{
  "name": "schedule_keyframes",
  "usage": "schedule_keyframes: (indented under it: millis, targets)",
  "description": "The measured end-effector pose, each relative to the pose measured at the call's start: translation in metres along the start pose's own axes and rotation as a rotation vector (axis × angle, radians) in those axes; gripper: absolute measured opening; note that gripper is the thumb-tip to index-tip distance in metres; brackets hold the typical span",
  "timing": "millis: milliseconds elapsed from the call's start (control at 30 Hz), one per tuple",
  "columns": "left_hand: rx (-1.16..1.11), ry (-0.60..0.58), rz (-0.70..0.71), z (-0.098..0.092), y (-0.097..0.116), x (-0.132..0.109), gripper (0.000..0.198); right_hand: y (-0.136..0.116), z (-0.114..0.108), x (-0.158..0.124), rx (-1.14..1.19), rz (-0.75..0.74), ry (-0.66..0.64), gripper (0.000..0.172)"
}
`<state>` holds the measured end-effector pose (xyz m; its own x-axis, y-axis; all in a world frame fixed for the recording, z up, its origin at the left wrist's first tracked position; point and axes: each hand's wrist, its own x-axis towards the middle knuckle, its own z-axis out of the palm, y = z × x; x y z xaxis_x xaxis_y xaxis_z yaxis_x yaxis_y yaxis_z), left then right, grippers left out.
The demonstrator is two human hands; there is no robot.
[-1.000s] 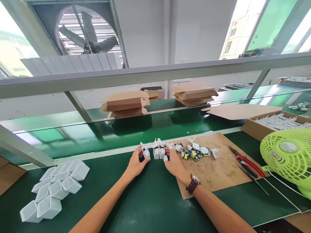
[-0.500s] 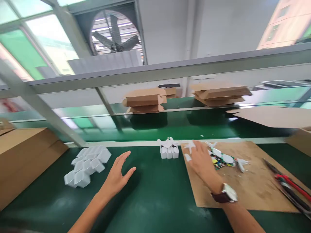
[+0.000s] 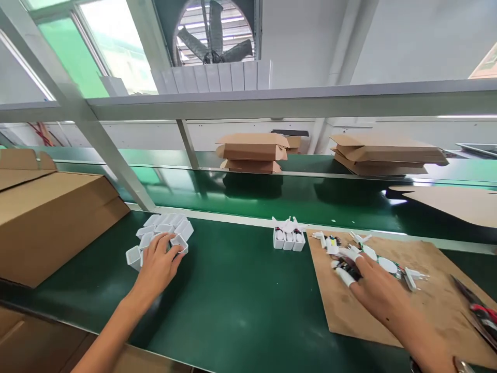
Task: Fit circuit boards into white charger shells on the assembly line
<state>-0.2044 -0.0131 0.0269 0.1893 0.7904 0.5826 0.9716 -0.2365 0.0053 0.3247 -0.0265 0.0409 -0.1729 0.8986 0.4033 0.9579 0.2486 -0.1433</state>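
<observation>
Head view: the left hand [image 3: 157,267] lay curled over the cluster of white open-topped plastic shells [image 3: 167,226] on the green table [image 3: 240,290]; whether it gripped one was unclear. The right hand [image 3: 378,290] was spread, fingertips on the small mixed parts [image 3: 388,265] atop the brown cardboard sheet [image 3: 388,326]. Pinching a single edge shell by its walls seemed the cleanest way.

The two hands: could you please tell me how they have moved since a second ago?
The left hand let go of the housing at the row and moved left onto the pile of empty white housings. The right hand moved right onto the loose parts on the cardboard sheet. The row of three housings stayed put.
</observation>
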Motion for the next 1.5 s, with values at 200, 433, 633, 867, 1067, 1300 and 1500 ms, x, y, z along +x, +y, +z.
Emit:
schedule_keyframes:
  millis: [200, 433, 633, 867, 1067, 1300, 1500]
  targets:
    - [-0.524, -0.243, 0.287, 0.016, 0.094, 0.030, 0.009, -0.085, 0.022, 0.001, 0.743, 0.093, -0.285, 0.022]
    - [-0.800, -0.299, 0.331, 0.047, 0.145, 0.051, 0.009, -0.100, 0.015, 0.018, 0.065, -0.352, -0.261, 0.042]
    - [-0.926, -0.278, 0.286, 0.061, 0.148, 0.039, 0.018, -0.100, 0.001, 0.031, 0.138, -0.628, -0.422, 0.036]
    - [-0.958, -0.306, 0.219, 0.058, 0.145, 0.034, 0.060, -0.097, 0.024, 0.032, 0.429, -0.552, -0.587, 0.046]
    - [-0.942, -0.369, 0.146, 0.054, 0.144, 0.032, 0.069, -0.093, 0.030, 0.021, 0.450, -0.497, -0.446, 0.055]
    - [-0.978, -0.425, 0.057, 0.058, 0.142, 0.031, 0.086, -0.103, 0.035, 0.018, 0.587, -0.518, -0.367, 0.049]
    - [-1.039, -0.415, 0.075, 0.062, 0.142, 0.026, 0.092, -0.099, 0.026, 0.030, 0.624, -0.408, -0.042, 0.047]
